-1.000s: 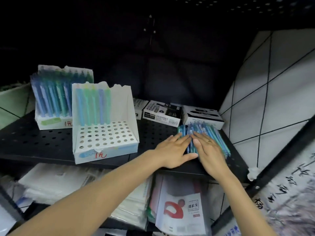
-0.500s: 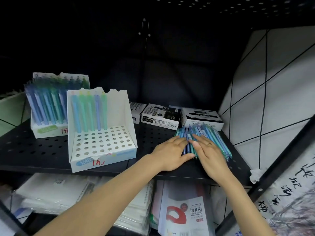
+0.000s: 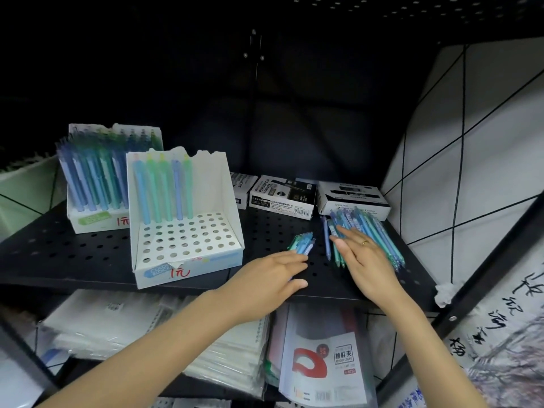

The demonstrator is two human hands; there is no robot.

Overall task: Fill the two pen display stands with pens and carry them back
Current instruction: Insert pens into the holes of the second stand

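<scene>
- The left hand holds a small bunch of pens, blue and green; their ends stick out beyond the fingertips, and the fingers look curved over them, though the grip underneath is hidden.
- The right hand lies flat, fingers straight, on the loose pile of pens at the right end of the black perforated shelf. It presses or steadies them and grips none that I can see.
- The front display stand sits to the left of both hands, near the shelf's front edge. Five pens stand upright in its back row; the other holes are empty.
- The rear display stand is behind it and further left, packed with pens and seemingly full.
- The deciding relation, as I judge it: the empty holes lie left of the left hand, which is much the nearer one, with bare shelf between.
- The bunch's long axis runs along the shelf, pointing away and slightly right, while the holes open straight up, so each pen would need tipping upright before going in.
- Boxes of permanent markers stand behind the hands, and packed stationery fills the shelf below.
- The task looks roughly half done, with carrying still ahead.
</scene>
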